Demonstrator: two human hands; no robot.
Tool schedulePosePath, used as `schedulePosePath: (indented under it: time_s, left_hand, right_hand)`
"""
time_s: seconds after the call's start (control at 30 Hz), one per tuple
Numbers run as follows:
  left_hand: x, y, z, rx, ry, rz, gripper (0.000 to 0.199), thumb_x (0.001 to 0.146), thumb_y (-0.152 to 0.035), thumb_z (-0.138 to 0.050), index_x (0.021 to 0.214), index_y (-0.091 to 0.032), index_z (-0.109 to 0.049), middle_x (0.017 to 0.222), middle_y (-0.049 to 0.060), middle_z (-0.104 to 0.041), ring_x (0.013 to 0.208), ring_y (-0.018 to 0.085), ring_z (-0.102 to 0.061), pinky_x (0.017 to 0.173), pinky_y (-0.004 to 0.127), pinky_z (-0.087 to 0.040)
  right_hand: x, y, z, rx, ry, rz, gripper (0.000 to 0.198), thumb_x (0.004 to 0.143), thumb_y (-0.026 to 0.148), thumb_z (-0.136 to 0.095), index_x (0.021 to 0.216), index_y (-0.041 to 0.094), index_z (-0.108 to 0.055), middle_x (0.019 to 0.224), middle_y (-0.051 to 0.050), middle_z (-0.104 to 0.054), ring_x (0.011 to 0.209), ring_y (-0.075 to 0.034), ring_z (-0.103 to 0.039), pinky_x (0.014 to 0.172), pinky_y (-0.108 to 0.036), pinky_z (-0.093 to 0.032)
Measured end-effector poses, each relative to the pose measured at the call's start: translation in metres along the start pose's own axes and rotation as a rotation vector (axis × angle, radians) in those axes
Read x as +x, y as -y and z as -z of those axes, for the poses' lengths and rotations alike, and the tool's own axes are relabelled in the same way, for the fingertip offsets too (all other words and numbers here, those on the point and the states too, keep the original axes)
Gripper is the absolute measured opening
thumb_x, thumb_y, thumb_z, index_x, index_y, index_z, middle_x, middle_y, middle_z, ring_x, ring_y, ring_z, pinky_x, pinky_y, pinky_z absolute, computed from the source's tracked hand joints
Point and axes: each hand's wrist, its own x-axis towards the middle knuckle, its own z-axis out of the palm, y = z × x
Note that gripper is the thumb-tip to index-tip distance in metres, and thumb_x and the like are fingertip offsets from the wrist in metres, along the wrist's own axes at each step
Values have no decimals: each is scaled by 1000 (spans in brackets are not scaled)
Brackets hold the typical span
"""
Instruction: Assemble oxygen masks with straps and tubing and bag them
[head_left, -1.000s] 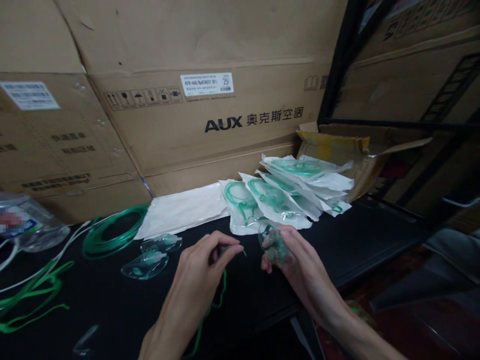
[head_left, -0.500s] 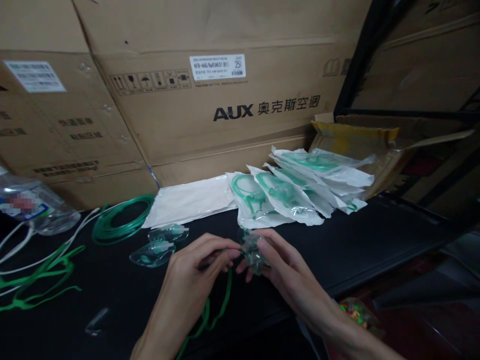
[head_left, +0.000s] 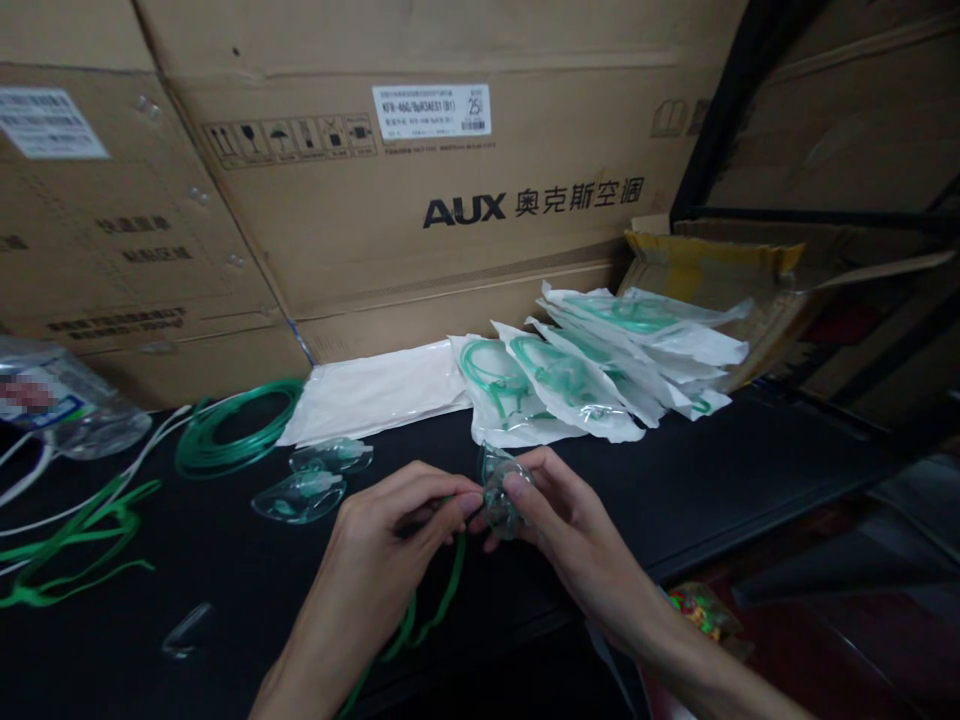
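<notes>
A clear greenish oxygen mask (head_left: 501, 497) is gripped between the thumb and fingers of my right hand (head_left: 559, 520). Against its left edge, my left hand (head_left: 416, 525) pinches a green elastic strap (head_left: 453, 588), whose loose length hangs below the fingers toward the table edge. The strap's end at the mask is hidden by my fingertips, so whether it passes through the mask cannot be seen. Two more clear masks (head_left: 300, 495) lie on the black table just left of my left hand.
A coil of green tubing (head_left: 238, 430), loose green straps (head_left: 82, 540) and a plastic bottle (head_left: 71, 400) lie left. Behind are white pouches (head_left: 386, 390) and filled mask packets (head_left: 574, 380). Large cartons (head_left: 450, 270) wall the back. A small clear piece (head_left: 187, 632) lies near the front.
The view has tilted and shifted slightly. My right hand has turned the mask a little, and both hands stay together at its edge.
</notes>
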Motion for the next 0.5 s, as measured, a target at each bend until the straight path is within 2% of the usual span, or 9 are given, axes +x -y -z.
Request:
schedulePosePath:
  time_s: [0.27, 0.4, 0.5]
  left_hand:
    - [-1, 2, 3, 73, -9, -28, 16, 91, -22, -71, 96, -28, -85, 74, -3, -76, 59, 11, -67, 55, 16, -51]
    - [-2, 4, 2, 29, -7, 1, 25, 90, -21, -71, 104, -37, -83, 78, -7, -82, 59, 12, -72, 55, 17, -55]
    - [-3, 5, 2, 1, -16, 38, 24, 87, -27, -76, 108, -37, -82, 83, -6, -83, 65, 16, -76, 62, 21, -61]
  right_hand:
    - [-2, -3, -3, -119, -104, 125, 20, 89, 36, -78, 91, 22, -64, 84, 2, -73, 68, -11, -68, 64, -23, -59]
    - [-3, -3, -3, -125, -81, 99, 21, 87, 36, -80, 91, 22, -65, 84, 3, -74, 70, -12, -71, 64, -23, -60]
    - [-4, -5, -3, -185, -55, 83, 17, 90, 37, -77, 94, 23, -68, 83, 2, -74, 75, -12, -72, 68, -23, -60]
